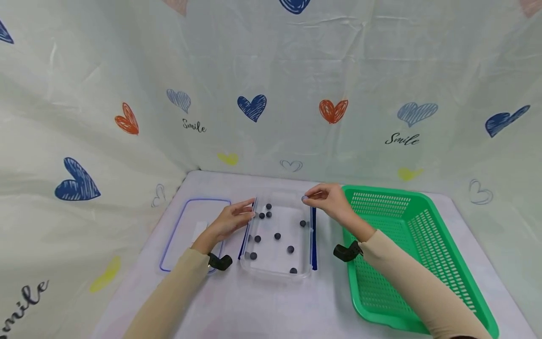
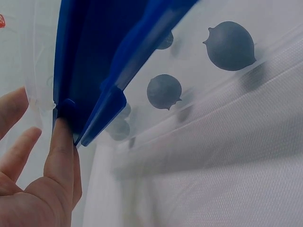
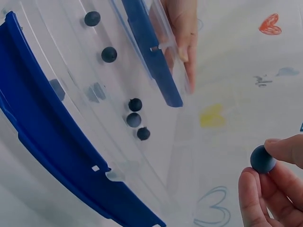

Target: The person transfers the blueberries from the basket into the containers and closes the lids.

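A clear plastic box (image 1: 273,274) with blue side latches (image 3: 54,123) stands in the middle of the table. Several dark blueberries (image 1: 277,236) lie scattered over its bottom, some with small crown points in the left wrist view. My left hand (image 1: 228,221) rests against the box's left side, fingers mostly straight; one fingertip touches the blue latch (image 2: 94,61) there. Above the far right corner of the box, my right hand (image 1: 328,200) pinches one blueberry (image 3: 262,159) between thumb and fingertips, clear of the box wall.
A clear lid with a blue rim (image 1: 172,240) lies on the table (image 1: 254,308) left of the box, partly under my left forearm. The green slotted basket (image 1: 353,292) stands at the right, with my right forearm across it. Behind hangs a heart-printed curtain (image 1: 292,70).
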Motion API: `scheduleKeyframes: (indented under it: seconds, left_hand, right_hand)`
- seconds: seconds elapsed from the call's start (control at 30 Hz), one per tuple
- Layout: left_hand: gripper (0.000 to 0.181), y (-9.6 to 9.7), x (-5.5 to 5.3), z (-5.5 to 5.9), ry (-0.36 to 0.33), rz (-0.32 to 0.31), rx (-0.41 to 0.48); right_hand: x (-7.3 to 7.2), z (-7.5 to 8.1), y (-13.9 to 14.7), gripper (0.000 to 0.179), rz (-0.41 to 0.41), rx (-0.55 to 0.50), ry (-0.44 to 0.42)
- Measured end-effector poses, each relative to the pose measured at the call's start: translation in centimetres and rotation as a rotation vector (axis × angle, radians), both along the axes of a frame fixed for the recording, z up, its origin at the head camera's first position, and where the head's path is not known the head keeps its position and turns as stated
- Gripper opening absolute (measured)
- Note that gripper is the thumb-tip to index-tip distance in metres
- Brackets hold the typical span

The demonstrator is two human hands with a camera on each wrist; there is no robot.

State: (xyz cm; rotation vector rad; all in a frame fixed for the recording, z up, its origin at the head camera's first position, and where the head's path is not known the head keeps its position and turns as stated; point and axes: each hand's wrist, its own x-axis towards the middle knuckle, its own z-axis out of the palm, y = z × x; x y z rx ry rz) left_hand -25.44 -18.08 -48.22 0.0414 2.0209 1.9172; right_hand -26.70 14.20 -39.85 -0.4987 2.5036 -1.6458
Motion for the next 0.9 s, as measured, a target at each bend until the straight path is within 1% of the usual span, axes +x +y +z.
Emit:
scheduleKeyframes:
  seconds: [0.03,0.07,0.2,0.37,0.57,0.67,0.77,0.9]
  left_hand:
    - [0.061,0.1,0.0,0.0,0.001,0.000,0.001]
    - [0.061,0.1,0.0,0.1,0.003,-0.001,0.001]
    - [0.061,0.1,-0.1,0.3,0.004,0.000,0.001]
    - [0.061,0.1,-0.2,0.3,0.007,0.000,0.000]
    - [0.061,0.2,-0.1,0.1,0.024,0.002,-0.005]
    - [0.060,0.2,0.0,0.0,0.035,0.029,-0.011]
    - [0.058,0.3,0.3,-0.1,0.049,0.075,-0.024]
    - [0.059,0.3,0.5,-0.3,0.081,0.135,-0.056]
  right_hand:
    - [0.0,-0.1,-0.1,0.024,0.000,0.008,0.006]
    - [-0.4,-0.6,-0.2,0.024,-0.007,0.011,0.005]
    - [-0.6,-0.9,-0.6,0.022,-0.012,0.034,0.014]
    - [-0.5,-1.1,-1.3,0.018,-0.015,0.047,-0.004]
    - [-0.4,-1.5,-1.6,0.018,-0.036,0.057,-0.024]
    - [-0.2,-1.6,-1.3,0.020,-0.029,0.052,-0.009]
    - [0.1,-1.4,-0.8,0.021,-0.018,0.034,-0.002]
    - [0.6,-0.8,0.4,0.023,-0.039,-0.004,-0.021]
